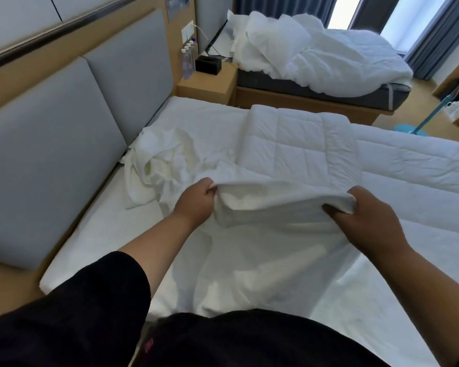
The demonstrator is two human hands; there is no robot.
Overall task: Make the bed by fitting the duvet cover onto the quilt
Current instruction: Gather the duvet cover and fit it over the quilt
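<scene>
**Both hands grip the duvet cover edge**

On the near bed (96,234), the white duvet cover (249,247) lies spread toward the person, its far edge lifted. Left hand (196,201) and right hand (368,218) each hold that edge with fingers curled round the fabric. Just beyond lies the folded quilt (300,144), partly unfolded to the right. Crumpled white linen (159,160) sits near the grey headboard (51,144). Farther off, a nightstand (210,83) stands beside a second, unmade bed (316,83).
</scene>
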